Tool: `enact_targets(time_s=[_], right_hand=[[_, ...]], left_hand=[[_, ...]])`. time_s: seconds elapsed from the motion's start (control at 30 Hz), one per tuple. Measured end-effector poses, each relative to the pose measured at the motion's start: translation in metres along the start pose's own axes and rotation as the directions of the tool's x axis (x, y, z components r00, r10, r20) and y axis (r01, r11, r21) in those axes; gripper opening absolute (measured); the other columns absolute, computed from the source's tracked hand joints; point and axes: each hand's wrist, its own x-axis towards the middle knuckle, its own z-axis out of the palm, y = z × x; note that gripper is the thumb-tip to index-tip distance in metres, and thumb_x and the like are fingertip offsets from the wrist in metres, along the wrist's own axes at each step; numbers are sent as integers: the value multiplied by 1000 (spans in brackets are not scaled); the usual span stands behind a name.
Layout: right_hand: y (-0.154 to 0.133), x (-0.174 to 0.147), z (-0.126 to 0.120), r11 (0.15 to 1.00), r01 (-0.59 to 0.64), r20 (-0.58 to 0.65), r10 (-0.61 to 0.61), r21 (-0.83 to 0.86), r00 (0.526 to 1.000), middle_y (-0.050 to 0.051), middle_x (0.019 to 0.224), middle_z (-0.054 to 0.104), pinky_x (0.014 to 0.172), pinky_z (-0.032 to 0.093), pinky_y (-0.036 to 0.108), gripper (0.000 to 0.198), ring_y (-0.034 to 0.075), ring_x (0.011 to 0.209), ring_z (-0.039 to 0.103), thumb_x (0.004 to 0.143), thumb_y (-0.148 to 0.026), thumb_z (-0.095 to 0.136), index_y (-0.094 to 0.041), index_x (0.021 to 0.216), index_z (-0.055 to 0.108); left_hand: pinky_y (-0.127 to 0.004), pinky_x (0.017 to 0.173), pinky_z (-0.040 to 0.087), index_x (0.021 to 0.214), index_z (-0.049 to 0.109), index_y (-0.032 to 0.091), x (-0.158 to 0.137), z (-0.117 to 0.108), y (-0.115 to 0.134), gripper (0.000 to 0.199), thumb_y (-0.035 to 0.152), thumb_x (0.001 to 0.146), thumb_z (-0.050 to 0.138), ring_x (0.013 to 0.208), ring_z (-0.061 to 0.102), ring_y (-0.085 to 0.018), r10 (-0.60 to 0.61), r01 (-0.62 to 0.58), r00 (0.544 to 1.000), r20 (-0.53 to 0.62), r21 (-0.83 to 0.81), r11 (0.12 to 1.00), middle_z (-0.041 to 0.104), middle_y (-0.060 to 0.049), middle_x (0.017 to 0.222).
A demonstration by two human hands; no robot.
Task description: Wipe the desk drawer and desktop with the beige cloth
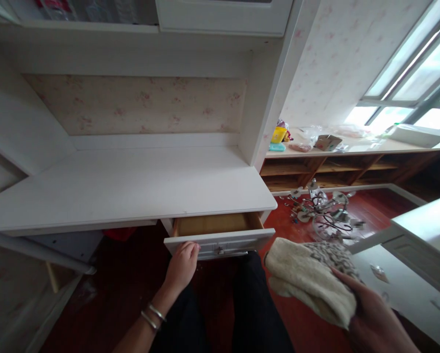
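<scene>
My left hand (183, 262), with two bangles at the wrist, has its fingers closed on the top edge of the white drawer front (245, 241). The drawer stands partly pulled out beneath the white desk (161, 181), and its wooden bottom shows inside. To the right of the drawer, my right hand (370, 309) grips a folded cloth (308, 274), beige with a grey patterned part at its far side. The cloth hangs above the red floor, apart from the drawer. Part of my right hand's fingers is hidden beneath the cloth.
Above the desk hangs a white cabinet (223, 17). A chandelier (326, 211) lies on the floor at the right. Behind it, a low wooden shelf unit (337, 169) carries a yellow container (279, 134) and a cardboard box (328, 142). White furniture (426, 228) stands at right.
</scene>
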Motion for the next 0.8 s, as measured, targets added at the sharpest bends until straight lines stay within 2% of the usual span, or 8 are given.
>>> enact_targets(time_s=[0.1,0.2,0.27,0.43,0.5,0.57,0.67,0.8], right_hand=[[18,18,26,989,-76,-11,78,124,997,15,101,72,83,60,41,38,27,89,71,86,-13,54,-11,123,56],[34,36,55,980,-27,-18,32,199,999,9,95,73,85,60,38,36,24,88,71,86,-7,52,-13,121,57],[44,47,73,972,-48,2,49,230,999,8,92,73,85,59,38,29,23,88,71,88,-9,51,-13,116,58],[71,82,113,949,-120,125,86,293,988,8,92,72,86,58,37,21,22,91,70,91,-14,50,-12,111,59],[84,100,126,944,-136,158,91,300,983,7,91,72,86,58,36,22,21,89,70,90,-14,52,-12,111,59],[97,117,139,946,-141,172,93,293,981,5,90,72,85,58,35,24,20,86,70,90,-14,54,-13,113,58],[116,138,162,954,-121,151,81,274,985,3,85,72,81,58,33,22,18,81,70,91,-18,52,-15,112,59],[135,155,193,953,-91,127,56,289,990,0,80,71,80,57,32,17,16,76,69,94,-21,47,-18,106,60]], left_hand=[[-35,93,44,86,62,19,32,1,-5,36,33,98,31,97,60,-20,16,-16,1000,16,18,1000,66,-7,98],[-33,95,43,92,62,18,60,5,-12,38,32,99,27,101,58,-18,33,-35,999,40,45,998,64,-8,103],[-33,98,41,97,62,16,75,8,-16,39,28,99,25,106,57,-19,31,-35,998,58,71,997,63,-10,108],[-33,96,41,95,63,16,83,2,-12,38,26,99,27,104,59,-19,57,-68,992,115,94,993,64,-10,107],[-30,88,43,87,63,19,78,-10,-5,37,29,99,29,95,60,-17,84,-103,983,161,112,988,65,-7,99],[-28,80,43,78,61,20,75,-30,1,38,32,99,31,85,60,-15,96,-123,982,160,167,978,65,-4,89],[-28,78,42,76,58,21,87,-69,-1,39,36,99,30,79,58,-15,94,-94,995,15,288,953,62,-2,83],[-30,89,41,88,61,19,124,-116,-32,37,36,98,29,97,57,-19,78,25,975,-209,450,893,62,-6,100]])
